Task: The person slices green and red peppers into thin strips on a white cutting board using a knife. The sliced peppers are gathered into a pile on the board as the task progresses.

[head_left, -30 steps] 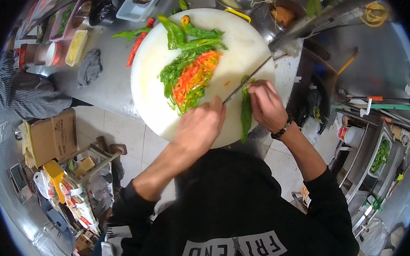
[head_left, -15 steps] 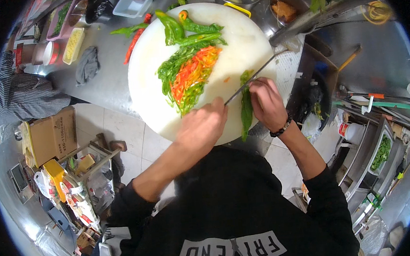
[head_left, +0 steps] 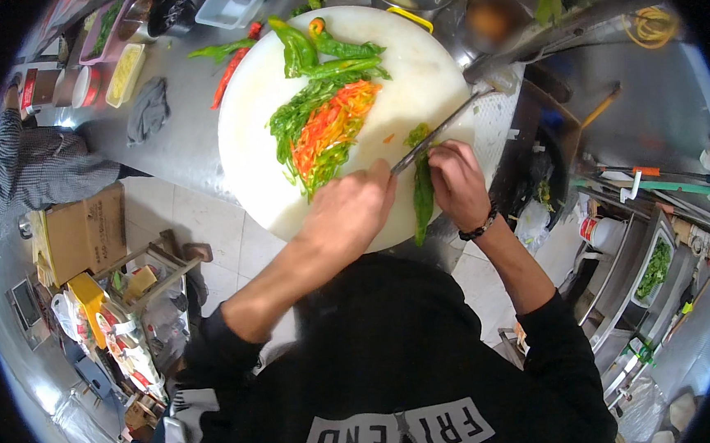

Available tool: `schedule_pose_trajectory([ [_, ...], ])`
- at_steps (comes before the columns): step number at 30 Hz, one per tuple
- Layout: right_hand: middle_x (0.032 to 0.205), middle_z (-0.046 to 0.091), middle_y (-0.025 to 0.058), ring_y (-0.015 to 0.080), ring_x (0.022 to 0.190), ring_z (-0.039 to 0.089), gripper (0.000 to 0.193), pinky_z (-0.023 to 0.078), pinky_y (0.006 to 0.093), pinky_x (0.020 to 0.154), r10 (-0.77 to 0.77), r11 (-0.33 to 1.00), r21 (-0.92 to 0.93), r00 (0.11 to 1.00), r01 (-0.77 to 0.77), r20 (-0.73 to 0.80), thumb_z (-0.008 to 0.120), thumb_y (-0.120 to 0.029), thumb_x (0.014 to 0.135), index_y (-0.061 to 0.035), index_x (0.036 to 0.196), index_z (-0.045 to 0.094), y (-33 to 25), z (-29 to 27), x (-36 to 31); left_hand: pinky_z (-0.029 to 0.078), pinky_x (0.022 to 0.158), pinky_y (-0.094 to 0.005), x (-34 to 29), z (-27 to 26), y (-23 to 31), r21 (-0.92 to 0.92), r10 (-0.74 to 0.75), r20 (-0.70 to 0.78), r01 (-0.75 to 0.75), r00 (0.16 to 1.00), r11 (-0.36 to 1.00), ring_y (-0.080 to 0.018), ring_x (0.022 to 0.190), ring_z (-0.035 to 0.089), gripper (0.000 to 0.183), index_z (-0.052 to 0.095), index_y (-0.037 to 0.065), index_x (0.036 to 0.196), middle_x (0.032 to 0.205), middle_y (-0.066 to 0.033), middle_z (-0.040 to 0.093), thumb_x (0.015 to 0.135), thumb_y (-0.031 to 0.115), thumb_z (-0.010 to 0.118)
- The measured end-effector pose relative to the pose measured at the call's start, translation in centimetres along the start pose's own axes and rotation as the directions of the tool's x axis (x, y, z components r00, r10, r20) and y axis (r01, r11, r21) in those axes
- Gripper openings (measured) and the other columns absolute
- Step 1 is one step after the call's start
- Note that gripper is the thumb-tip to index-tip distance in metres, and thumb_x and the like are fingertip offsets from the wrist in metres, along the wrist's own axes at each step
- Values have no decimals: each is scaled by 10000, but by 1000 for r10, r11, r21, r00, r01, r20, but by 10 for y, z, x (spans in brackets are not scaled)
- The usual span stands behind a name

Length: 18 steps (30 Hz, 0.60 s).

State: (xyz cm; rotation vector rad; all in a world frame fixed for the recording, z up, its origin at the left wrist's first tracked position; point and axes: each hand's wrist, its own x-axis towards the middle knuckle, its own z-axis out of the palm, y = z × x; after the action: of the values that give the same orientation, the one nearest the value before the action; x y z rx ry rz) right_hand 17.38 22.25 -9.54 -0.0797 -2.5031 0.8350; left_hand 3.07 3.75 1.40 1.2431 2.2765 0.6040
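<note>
Left hand point(head_left: 352, 208) closed round the handle end of a knife point(head_left: 438, 136), low on the round white chopping board point(head_left: 244, 159). Blade slants up to the right, toward the board's right edge, and crosses the upper part of a long green pepper point(head_left: 423, 200). Cannot tell whether the edge is into the flesh.

Right hand point(head_left: 459, 183) just right of the blade, fingers curled, gripping that pepper from its right side; dark beaded bracelet point(head_left: 479, 225) on the wrist. The pepper lies lengthwise on the right half of the board, lower end pointing toward the wearer's body.

Left of centre on the board: a heap of orange-red pepper strips point(head_left: 333, 124), with green pepper strips point(head_left: 286, 121) along its left side and at its lower end. Above the heap, touching or nearly so, whole green peppers point(head_left: 300, 54).

Beyond the board's upper left edge, on the metal worktop point(head_left: 194, 154): a red chilli point(head_left: 230, 78) near the rim, a crumpled grey cloth point(head_left: 148, 111) farther left. Farther off, a yellow tub point(head_left: 125, 75). At far left, a co-worker's checked sleeve point(head_left: 7, 135).
</note>
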Motion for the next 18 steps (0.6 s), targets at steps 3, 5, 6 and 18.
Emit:
schedule_pose_trajectory([
  [3, 1143, 704, 171, 411, 1121, 649, 361, 558, 467, 971, 10, 1000, -1, 1000, -10, -1, 705, 120, 828, -16, 1148, 605, 0, 0, 0, 551, 632, -571, -18, -24, 3, 3, -39, 126, 39, 991, 999, -489, 708, 693, 245, 555, 0, 978, 789, -266, 704, 1075, 211, 631],
  [5, 1129, 706, 175, 411, 1088, 659, 357, 562, 466, 940, 39, 999, 20, 999, -39, 2, 706, 136, 827, -11, 1137, 610, -4, 0, -2, 551, 635, -572, -17, 1, -1, -28, -43, 71, 45, 997, 999, -490, 701, 691, 244, 555, 3, 976, 768, -262, 695, 1075, 212, 632],
  [6, 1117, 708, 177, 410, 1063, 666, 351, 563, 464, 920, 49, 998, 38, 999, -49, -1, 706, 153, 826, -6, 1126, 615, -5, 0, 1, 551, 636, -573, -14, 11, -2, -39, -52, 32, 53, 998, 998, -490, 698, 689, 244, 555, 4, 974, 758, -259, 690, 1074, 212, 633],
  [18, 1118, 683, 210, 425, 1044, 670, 349, 561, 469, 908, 39, 997, 64, 999, -40, 25, 725, 158, 834, 14, 1126, 599, -14, -9, 4, 550, 620, -567, -20, 13, -1, -22, -39, 31, 40, 999, 999, -477, 690, 695, 240, 555, 13, 969, 742, -253, 689, 1073, 213, 635],
])
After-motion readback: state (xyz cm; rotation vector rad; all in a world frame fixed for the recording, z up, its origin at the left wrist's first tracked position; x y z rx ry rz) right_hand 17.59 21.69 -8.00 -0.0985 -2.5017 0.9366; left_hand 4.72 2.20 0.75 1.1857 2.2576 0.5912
